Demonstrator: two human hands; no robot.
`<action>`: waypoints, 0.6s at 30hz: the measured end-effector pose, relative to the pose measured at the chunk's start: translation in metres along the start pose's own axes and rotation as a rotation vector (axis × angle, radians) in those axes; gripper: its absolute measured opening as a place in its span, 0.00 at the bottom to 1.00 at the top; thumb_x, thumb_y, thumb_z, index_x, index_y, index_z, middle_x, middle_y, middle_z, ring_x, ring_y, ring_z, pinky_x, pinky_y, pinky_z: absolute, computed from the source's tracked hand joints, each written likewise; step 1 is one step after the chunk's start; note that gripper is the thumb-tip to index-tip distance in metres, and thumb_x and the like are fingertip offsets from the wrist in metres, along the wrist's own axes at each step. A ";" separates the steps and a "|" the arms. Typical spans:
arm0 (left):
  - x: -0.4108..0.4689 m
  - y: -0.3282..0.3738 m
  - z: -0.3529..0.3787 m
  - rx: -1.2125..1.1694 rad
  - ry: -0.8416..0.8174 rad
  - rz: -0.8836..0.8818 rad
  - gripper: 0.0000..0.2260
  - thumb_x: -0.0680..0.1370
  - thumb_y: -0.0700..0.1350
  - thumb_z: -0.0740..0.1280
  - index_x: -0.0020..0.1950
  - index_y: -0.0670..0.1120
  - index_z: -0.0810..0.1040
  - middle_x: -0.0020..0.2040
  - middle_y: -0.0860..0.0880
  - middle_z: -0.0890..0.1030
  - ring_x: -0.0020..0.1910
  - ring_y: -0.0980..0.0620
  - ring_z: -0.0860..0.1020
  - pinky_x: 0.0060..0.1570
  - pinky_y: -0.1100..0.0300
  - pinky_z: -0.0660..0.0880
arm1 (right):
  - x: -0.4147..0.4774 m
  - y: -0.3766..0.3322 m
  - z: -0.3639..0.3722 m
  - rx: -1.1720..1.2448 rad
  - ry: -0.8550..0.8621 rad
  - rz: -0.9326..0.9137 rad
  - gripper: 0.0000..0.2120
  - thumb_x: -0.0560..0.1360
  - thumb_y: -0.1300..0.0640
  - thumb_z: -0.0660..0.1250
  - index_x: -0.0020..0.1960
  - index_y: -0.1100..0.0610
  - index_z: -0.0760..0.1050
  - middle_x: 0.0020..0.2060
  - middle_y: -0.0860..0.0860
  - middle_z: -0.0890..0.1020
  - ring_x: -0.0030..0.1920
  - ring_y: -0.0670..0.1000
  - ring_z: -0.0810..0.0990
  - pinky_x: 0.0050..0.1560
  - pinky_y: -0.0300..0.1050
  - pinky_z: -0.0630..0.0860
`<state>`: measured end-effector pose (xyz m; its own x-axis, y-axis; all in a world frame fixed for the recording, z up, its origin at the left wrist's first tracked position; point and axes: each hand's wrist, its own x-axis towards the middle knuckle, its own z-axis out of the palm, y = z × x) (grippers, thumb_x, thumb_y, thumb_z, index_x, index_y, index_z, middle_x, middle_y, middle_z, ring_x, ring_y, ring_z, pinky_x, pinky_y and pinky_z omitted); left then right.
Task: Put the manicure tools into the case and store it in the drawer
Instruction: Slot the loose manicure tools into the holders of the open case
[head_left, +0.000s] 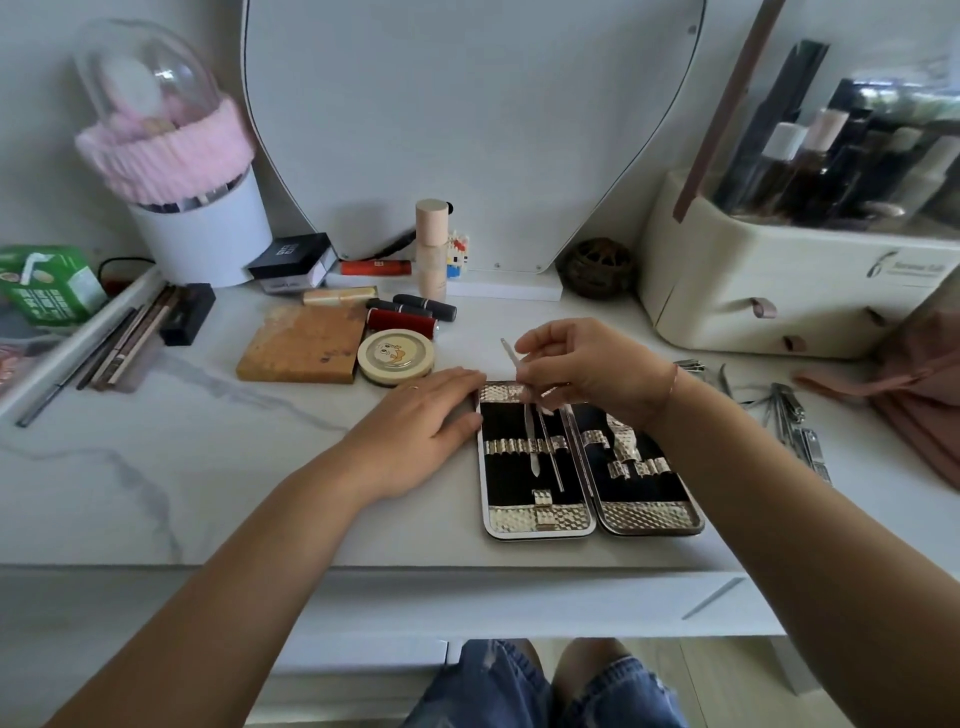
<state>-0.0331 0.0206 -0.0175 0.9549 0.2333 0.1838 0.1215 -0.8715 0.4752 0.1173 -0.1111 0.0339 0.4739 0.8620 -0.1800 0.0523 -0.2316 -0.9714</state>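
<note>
An open manicure case (589, 517) with black lining and gold straps lies flat on the marble table, near its front edge. Two thin metal tools (545, 452) sit under the straps of its left half. My right hand (587, 369) hovers over the case's top edge, fingers pinched on a slim metal tool (511, 356) that points up and to the left. My left hand (426, 421) lies flat on the table, touching the case's left edge. Several loose metal manicure tools (789, 415) lie to the right of the case.
Behind the case are a round compact (396, 357), lipsticks (410, 312), a brown palette (304, 343) and a mirror (467, 130). A cream organiser (779, 291) with small drawers stands at the right, a pink cloth (914, 395) beside it. A white brush holder (202, 234) stands at the left.
</note>
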 end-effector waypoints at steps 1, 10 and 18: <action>0.000 0.000 0.000 0.000 -0.002 0.000 0.21 0.80 0.50 0.57 0.73 0.50 0.62 0.73 0.50 0.64 0.72 0.54 0.60 0.65 0.67 0.53 | 0.000 0.001 -0.001 -0.003 0.006 -0.008 0.09 0.71 0.70 0.68 0.46 0.59 0.75 0.34 0.55 0.81 0.31 0.48 0.80 0.29 0.36 0.75; 0.000 -0.002 0.001 0.002 0.003 0.006 0.21 0.80 0.50 0.57 0.73 0.50 0.62 0.73 0.50 0.64 0.72 0.54 0.59 0.64 0.69 0.52 | -0.001 0.008 -0.007 -0.001 0.139 -0.094 0.09 0.68 0.68 0.72 0.42 0.58 0.75 0.27 0.49 0.81 0.25 0.42 0.73 0.24 0.32 0.67; 0.001 -0.005 0.003 -0.007 -0.005 -0.004 0.21 0.80 0.52 0.56 0.72 0.49 0.63 0.73 0.50 0.65 0.72 0.53 0.60 0.68 0.62 0.54 | 0.008 0.000 0.002 -0.370 -0.102 -0.001 0.12 0.72 0.72 0.63 0.44 0.56 0.72 0.35 0.51 0.77 0.27 0.39 0.73 0.28 0.31 0.69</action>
<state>-0.0321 0.0238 -0.0221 0.9557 0.2348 0.1778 0.1235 -0.8675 0.4819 0.1190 -0.1034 0.0318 0.3849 0.8983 -0.2118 0.3752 -0.3619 -0.8533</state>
